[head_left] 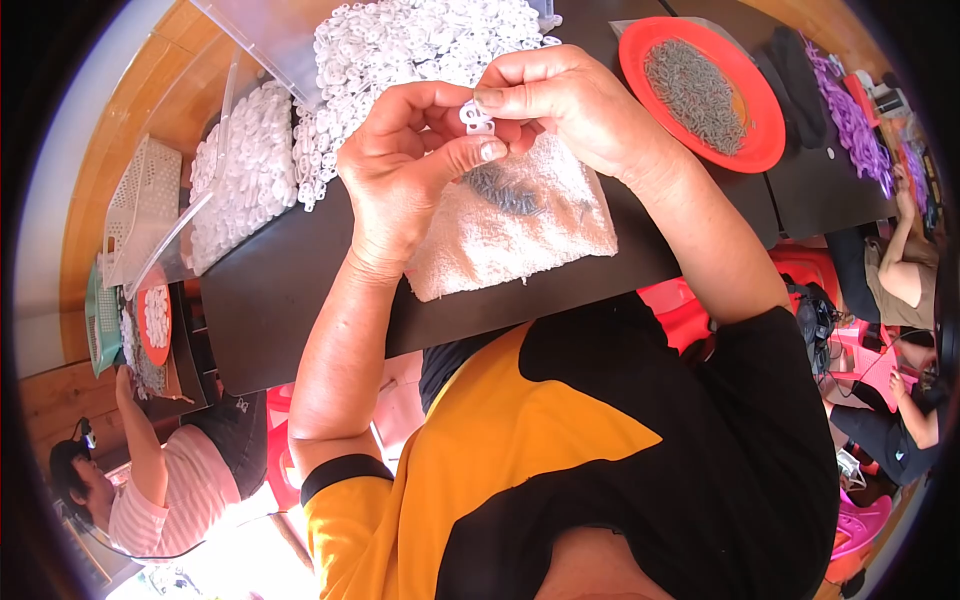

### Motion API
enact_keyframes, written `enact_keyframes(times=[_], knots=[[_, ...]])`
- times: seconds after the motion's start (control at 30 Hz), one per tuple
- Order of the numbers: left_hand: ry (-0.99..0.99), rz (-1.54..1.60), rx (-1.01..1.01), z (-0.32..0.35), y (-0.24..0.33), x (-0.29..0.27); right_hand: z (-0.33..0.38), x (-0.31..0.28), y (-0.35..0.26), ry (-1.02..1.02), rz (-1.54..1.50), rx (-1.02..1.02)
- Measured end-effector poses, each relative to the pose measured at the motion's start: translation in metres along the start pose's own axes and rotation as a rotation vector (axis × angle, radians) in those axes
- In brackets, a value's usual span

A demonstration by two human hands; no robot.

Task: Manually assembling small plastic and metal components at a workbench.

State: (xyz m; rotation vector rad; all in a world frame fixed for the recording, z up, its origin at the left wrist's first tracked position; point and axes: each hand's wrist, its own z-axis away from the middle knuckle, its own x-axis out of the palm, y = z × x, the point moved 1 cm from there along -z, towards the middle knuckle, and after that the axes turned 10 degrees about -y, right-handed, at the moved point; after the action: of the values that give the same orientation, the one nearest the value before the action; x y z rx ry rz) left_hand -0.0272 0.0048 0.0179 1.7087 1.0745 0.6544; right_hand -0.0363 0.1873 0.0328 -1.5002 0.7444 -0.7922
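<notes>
Both my hands meet above a white cloth, pinching one small white plastic piece (478, 118) with rounded holes. My left hand (405, 160) grips it from the left with thumb and fingers. From the right, my right hand (560, 105) presses its thumb and forefinger on the piece's upper end. Whether a screw sits in the piece is hidden by the fingers. Below the hands, a small heap of grey screws (505, 192) lies on the white cloth (500, 255). A large pile of similar white plastic pieces (420, 45) rises just beyond my hands.
A red plate (768, 135) full of grey screws stands right on the dark table (300, 310). More white pieces (245, 165) lie left beside a clear plastic bin wall (225, 110). Purple pieces (850, 115) lie far right. A person (170, 470) works at left; others sit at right.
</notes>
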Motion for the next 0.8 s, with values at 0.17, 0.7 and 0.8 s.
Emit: enact_keyframes(times=[0.17,0.7,0.8], knots=[[0.012,-0.005,-0.031,0.001,-0.003,-0.001,0.001,0.001,-0.001,0.010,0.020,0.003],[0.055,-0.306,0.207,0.003,-0.011,-0.001,0.007,0.012,-0.005,0.093,-0.038,-0.049],[0.045,-0.267,0.216,0.002,-0.007,0.004,0.007,0.008,-0.008,0.029,0.012,-0.039]])
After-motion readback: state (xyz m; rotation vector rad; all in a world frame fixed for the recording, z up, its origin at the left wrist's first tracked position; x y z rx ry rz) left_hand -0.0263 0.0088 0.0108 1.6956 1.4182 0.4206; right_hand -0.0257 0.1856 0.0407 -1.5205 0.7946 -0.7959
